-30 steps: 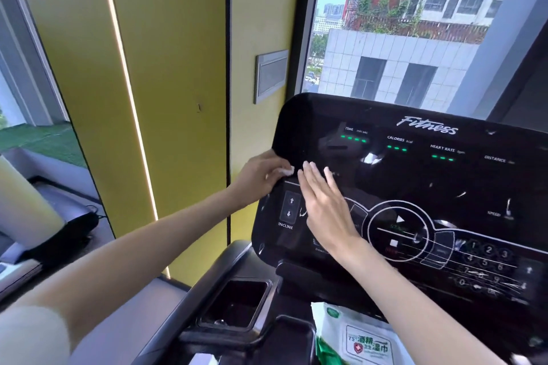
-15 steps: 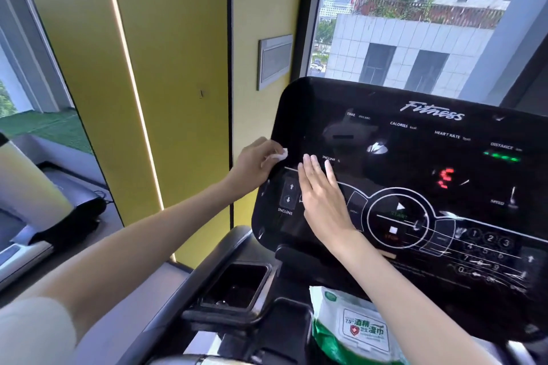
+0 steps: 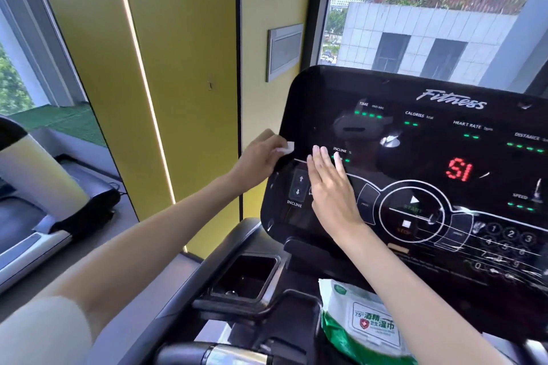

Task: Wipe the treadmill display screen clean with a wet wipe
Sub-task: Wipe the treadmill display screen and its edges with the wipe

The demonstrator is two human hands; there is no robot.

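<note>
The black glossy treadmill display screen (image 3: 430, 157) fills the right of the head view, lit with green dashes and a red "51". My left hand (image 3: 261, 157) grips the screen's left edge and pinches a small white wet wipe (image 3: 287, 147) against it. My right hand (image 3: 329, 187) lies flat on the lower left of the screen, fingers straight and together, just right of the INCLINE arrows. I cannot tell whether anything lies under that palm.
A green and white pack of wet wipes (image 3: 364, 326) sits on the console below the screen. A black cup holder (image 3: 246, 278) is left of it. Yellow wall panels (image 3: 178, 68) and a window stand behind. Another treadmill (image 3: 35, 216) is at the far left.
The view has tilted, so the console sits lower in frame. Both hands keep their places on the screen. The lit readout has changed and now shows a red "51".
</note>
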